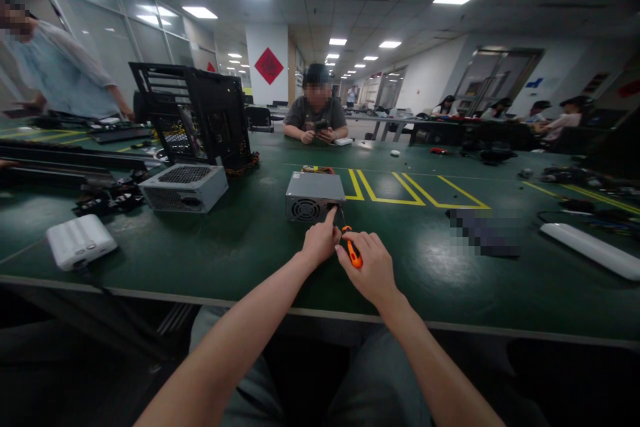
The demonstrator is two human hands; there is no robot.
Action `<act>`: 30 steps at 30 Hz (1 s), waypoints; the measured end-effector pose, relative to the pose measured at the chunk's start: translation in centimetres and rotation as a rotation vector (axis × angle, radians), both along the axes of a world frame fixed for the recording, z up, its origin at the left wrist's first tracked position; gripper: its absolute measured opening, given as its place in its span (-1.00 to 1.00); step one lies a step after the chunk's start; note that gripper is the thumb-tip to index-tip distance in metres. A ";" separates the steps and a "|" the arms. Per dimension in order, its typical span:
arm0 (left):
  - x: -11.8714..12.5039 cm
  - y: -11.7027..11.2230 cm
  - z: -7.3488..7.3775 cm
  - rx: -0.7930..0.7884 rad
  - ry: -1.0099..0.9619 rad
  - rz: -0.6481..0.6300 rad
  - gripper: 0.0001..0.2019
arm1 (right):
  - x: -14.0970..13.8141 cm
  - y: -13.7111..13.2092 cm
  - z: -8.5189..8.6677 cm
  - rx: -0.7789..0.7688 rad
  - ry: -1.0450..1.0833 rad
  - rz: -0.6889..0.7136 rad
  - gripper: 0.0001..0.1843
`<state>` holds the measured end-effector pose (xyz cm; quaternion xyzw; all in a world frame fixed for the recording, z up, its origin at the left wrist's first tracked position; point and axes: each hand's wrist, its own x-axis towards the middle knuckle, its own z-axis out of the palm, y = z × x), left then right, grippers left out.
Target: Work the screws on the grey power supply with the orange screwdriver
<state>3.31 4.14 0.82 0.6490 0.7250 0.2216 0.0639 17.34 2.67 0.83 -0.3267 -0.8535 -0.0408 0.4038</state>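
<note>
A small grey power supply unit [314, 196] with a round fan grille on its near face sits on the green table [240, 240]. My left hand [320, 242] is mostly curled, its index finger stretched out and touching the unit's lower right corner. My right hand [369, 267] is closed around the orange handle of a screwdriver [353, 251], whose thin shaft points up toward that same corner.
A second, larger power supply [184, 187] and an open black computer case [197, 113] stand at left. A white power bank [81, 240] lies near the front left edge, a white bar [593, 249] at right. One person sits across the table; another stands far left.
</note>
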 end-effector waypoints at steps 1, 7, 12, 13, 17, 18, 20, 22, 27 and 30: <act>0.0 0.0 0.0 -0.005 -0.012 0.010 -0.43 | 0.0 0.0 0.0 -0.004 0.019 -0.001 -0.76; 0.0 0.2 -0.1 0.015 -0.046 0.040 -0.44 | 0.2 0.0 -0.3 -0.040 0.103 -0.048 -0.78; -0.1 0.2 -0.3 0.028 -0.039 0.042 -0.44 | 0.0 -0.2 0.0 0.050 -0.011 -0.034 -0.83; -0.1 0.2 -0.3 0.027 -0.042 0.041 -0.44 | 0.0 -0.2 0.1 0.052 -0.012 -0.033 -0.83; -0.1 0.2 -0.4 0.029 -0.056 0.019 -0.43 | 0.0 -0.1 0.2 0.035 0.040 -0.029 -0.81; -0.1 0.2 -0.5 0.034 -0.054 0.016 -0.43 | 0.1 -0.1 0.2 0.023 0.065 -0.031 -0.79; -0.1 0.3 -0.6 0.046 -0.050 0.016 -0.43 | 0.1 0.1 0.0 -0.015 0.113 -0.034 -0.74; -0.1 0.3 -0.6 0.051 -0.048 0.019 -0.43 | 0.1 0.2 -0.2 -0.038 0.129 -0.024 -0.73; -0.1 0.3 -0.4 0.019 -0.060 0.011 -0.43 | 0.0 0.0 0.0 0.029 0.007 0.010 -0.83; -0.1 0.2 -0.3 0.010 -0.058 0.015 -0.42 | 0.0 -0.2 0.3 0.047 0.007 -0.016 -0.83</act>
